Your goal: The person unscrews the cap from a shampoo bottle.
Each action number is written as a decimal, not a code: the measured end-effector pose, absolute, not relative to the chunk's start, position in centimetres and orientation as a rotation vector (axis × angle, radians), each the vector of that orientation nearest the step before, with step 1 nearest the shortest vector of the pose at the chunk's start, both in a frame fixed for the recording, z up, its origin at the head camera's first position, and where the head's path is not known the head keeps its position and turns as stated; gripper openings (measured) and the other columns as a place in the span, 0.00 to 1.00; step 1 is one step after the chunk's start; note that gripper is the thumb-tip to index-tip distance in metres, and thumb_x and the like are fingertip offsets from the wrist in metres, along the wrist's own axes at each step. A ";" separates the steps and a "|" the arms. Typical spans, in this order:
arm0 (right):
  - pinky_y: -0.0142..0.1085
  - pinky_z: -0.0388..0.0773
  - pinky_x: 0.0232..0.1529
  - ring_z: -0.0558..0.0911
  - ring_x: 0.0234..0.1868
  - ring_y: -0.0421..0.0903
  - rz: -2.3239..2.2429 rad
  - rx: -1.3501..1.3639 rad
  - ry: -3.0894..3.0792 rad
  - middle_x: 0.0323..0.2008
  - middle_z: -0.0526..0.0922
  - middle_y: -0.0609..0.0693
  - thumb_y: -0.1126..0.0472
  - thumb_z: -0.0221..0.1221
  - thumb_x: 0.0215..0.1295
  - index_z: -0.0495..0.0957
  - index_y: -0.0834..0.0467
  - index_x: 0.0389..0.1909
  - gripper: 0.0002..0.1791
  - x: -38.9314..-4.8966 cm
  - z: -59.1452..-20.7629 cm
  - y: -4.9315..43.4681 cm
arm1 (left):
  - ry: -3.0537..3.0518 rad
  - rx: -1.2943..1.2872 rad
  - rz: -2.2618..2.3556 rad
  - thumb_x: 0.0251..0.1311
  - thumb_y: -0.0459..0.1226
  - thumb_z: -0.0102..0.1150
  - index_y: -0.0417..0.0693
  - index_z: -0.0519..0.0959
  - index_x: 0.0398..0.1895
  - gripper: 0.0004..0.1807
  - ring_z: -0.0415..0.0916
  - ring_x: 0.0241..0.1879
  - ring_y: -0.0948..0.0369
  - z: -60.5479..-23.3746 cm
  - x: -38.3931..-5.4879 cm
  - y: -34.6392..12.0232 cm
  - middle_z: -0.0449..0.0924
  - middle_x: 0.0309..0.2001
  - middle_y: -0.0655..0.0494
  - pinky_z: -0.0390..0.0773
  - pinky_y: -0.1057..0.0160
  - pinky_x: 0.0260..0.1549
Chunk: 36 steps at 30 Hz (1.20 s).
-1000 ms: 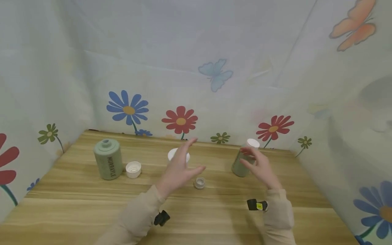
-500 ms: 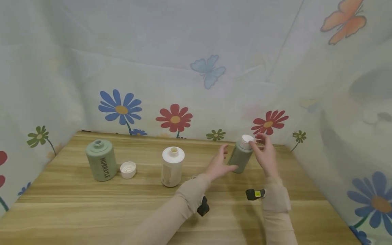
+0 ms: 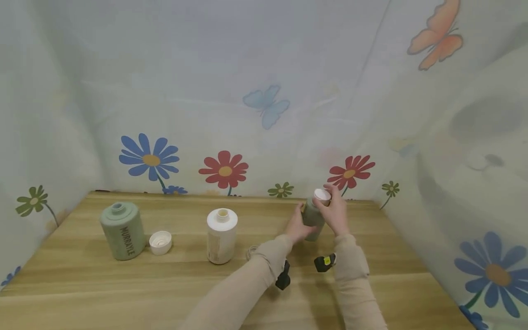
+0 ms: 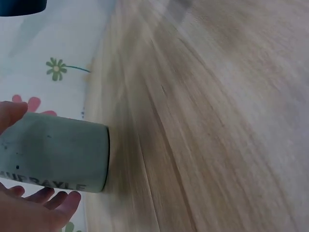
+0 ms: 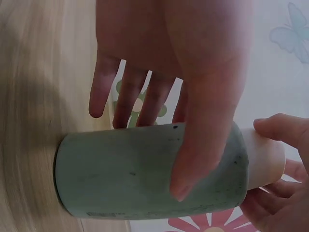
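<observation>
A green bottle [image 3: 312,214] with a white cap [image 3: 321,196] stands at the right of the table in the head view. My left hand [image 3: 298,227] holds the bottle's body, thumb on the near side and fingers on the far side. The right hand [image 3: 336,213] grips the cap between thumb and fingers. Seen from the right wrist, the left thumb lies along the green bottle [image 5: 120,169], and right-hand fingers surround the white cap [image 5: 265,157]. Lettering shows on the green bottle [image 4: 63,154] in the left wrist view.
A white uncapped bottle [image 3: 221,238] stands mid-table. Further left are a larger green uncapped bottle [image 3: 123,231] and a white cap [image 3: 160,242] lying beside it. My left sleeve partly hides a small ring-shaped piece [image 3: 250,251]. A flower-printed curtain [image 3: 185,114] borders the table [image 3: 123,293].
My left hand has moved right from over the white bottle to hold the capped green bottle's body. The right hand has risen from beside that bottle and taken hold of its white cap.
</observation>
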State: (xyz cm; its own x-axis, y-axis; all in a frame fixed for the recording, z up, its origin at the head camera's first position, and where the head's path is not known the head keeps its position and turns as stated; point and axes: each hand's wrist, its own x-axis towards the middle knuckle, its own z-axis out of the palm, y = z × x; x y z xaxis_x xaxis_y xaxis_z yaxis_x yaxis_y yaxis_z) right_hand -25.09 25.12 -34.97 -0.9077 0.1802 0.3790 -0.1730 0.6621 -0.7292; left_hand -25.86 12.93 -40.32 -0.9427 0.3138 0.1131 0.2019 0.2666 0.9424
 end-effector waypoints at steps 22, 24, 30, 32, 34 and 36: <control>0.43 0.79 0.37 0.85 0.40 0.57 0.906 0.133 -2.348 0.46 0.85 0.64 0.62 0.70 0.53 0.82 0.64 0.48 0.20 -21.3 -34.6 22.8 | 2.549 0.636 1.797 0.49 0.43 0.72 0.41 0.62 0.64 0.42 0.72 0.59 0.50 -42.0 -25.1 12.5 0.72 0.60 0.43 0.72 0.52 0.59; 0.37 0.78 0.34 0.85 0.36 0.55 0.898 0.165 -2.353 0.45 0.86 0.63 0.62 0.70 0.53 0.82 0.64 0.47 0.20 -20.8 -34.4 22.4 | 2.602 0.636 1.764 0.47 0.45 0.73 0.44 0.64 0.62 0.41 0.75 0.56 0.53 -41.8 -24.6 11.7 0.75 0.58 0.47 0.75 0.54 0.56; 0.43 0.83 0.35 0.86 0.36 0.53 0.916 0.244 -2.321 0.43 0.86 0.61 0.61 0.71 0.53 0.82 0.62 0.47 0.20 -18.5 -32.8 21.4 | 2.745 0.621 1.649 0.43 0.52 0.75 0.51 0.68 0.58 0.40 0.79 0.49 0.57 -39.9 -22.5 9.7 0.80 0.51 0.53 0.78 0.60 0.46; 0.45 0.83 0.37 0.86 0.37 0.53 0.893 0.269 -2.320 0.43 0.86 0.60 0.60 0.71 0.53 0.82 0.61 0.47 0.20 -17.6 -32.0 21.2 | 2.798 0.633 1.591 0.41 0.54 0.75 0.52 0.69 0.57 0.40 0.80 0.47 0.58 -38.9 -21.6 9.0 0.81 0.50 0.54 0.78 0.61 0.44; 0.45 0.82 0.37 0.85 0.37 0.52 0.854 0.309 -2.333 0.41 0.86 0.59 0.59 0.71 0.53 0.81 0.61 0.48 0.21 -16.7 -31.1 21.0 | 2.845 0.675 1.520 0.40 0.55 0.76 0.52 0.71 0.56 0.40 0.80 0.45 0.59 -37.7 -20.5 8.0 0.82 0.49 0.55 0.79 0.63 0.41; 0.42 0.82 0.37 0.84 0.37 0.49 0.812 0.350 -2.365 0.41 0.86 0.56 0.59 0.71 0.52 0.81 0.59 0.48 0.22 -15.8 -30.4 21.0 | 2.871 0.729 1.458 0.38 0.55 0.76 0.53 0.72 0.55 0.39 0.80 0.42 0.61 -36.7 -19.4 7.0 0.82 0.47 0.56 0.78 0.64 0.39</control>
State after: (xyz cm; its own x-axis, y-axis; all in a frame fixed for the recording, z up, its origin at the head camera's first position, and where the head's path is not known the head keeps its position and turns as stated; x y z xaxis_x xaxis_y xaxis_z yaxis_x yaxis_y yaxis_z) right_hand -15.77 20.97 -30.38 -0.7811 -0.0497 0.6224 -0.4215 0.7773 -0.4670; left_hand -19.42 6.98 -36.66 -0.8904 0.3109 0.3324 0.4518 0.5157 0.7280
